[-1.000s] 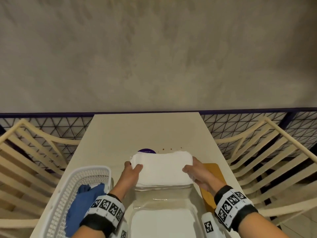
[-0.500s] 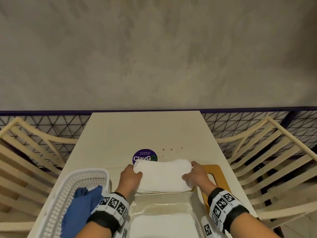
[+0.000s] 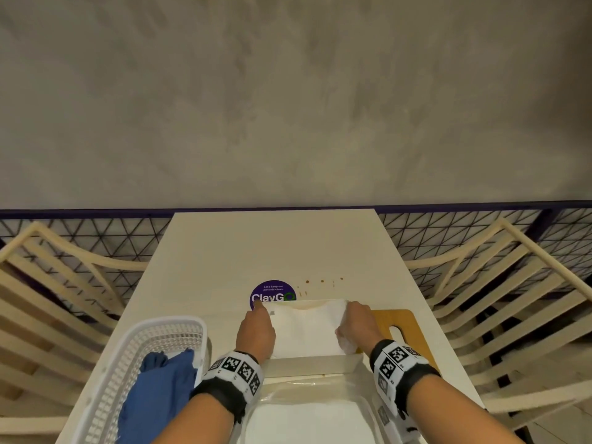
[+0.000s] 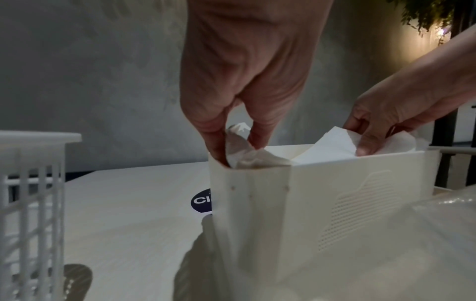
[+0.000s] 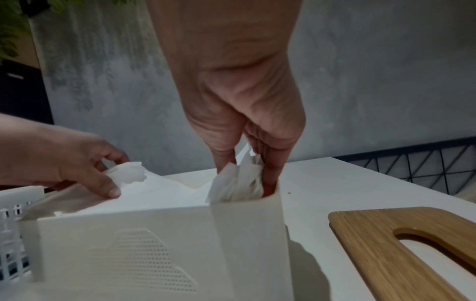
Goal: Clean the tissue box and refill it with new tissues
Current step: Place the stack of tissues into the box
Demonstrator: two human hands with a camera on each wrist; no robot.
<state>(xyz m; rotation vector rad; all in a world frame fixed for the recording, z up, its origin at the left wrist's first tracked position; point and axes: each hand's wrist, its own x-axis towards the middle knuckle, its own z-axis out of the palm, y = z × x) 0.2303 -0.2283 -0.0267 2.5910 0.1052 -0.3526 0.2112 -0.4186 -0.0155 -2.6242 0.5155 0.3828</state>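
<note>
The tissue stack (image 3: 306,330) is pinched at its ends by the left hand (image 3: 255,331) and right hand (image 3: 358,325), fingers curled, inside the open tissue box (image 3: 307,365). Left of the box a white basket (image 3: 105,373) is seen; right, a wooden lid (image 3: 397,318).

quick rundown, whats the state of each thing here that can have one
tissue box: open, lid off
tissue stack: partly down in the box, ends bent up
wooden lid: flat on table beside box
left hand: pinches left end of stack
right hand: pinches right end
basket: holds blue cloth
</note>
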